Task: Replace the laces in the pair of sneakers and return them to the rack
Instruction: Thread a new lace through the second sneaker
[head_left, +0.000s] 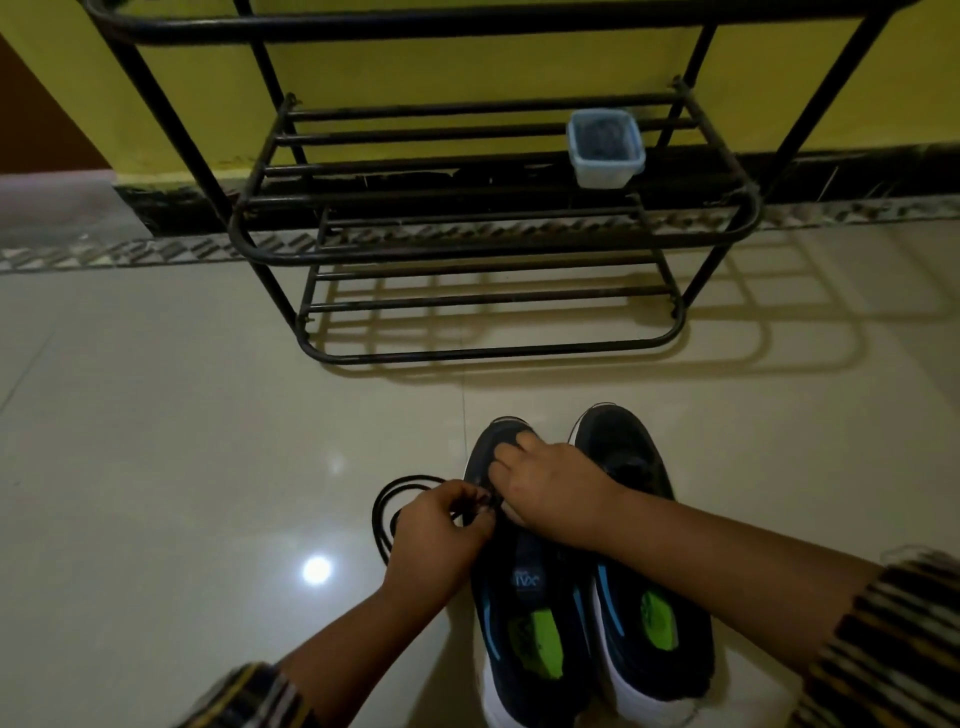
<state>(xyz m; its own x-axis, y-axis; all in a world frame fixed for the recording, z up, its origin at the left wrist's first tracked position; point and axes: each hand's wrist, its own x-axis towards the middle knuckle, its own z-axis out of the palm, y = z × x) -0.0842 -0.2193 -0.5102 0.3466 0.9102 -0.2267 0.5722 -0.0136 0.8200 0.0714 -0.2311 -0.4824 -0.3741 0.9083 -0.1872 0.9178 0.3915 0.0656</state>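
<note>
Both hands meet over the left sneaker (519, 597): left hand (436, 535) pinching the black lace (384, 499), right hand's (550, 493) grip unclear.

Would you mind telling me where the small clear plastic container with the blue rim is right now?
In the head view, the small clear plastic container sits on the right end of the black metal shoe rack's middle shelf, beyond the sneakers.
</note>
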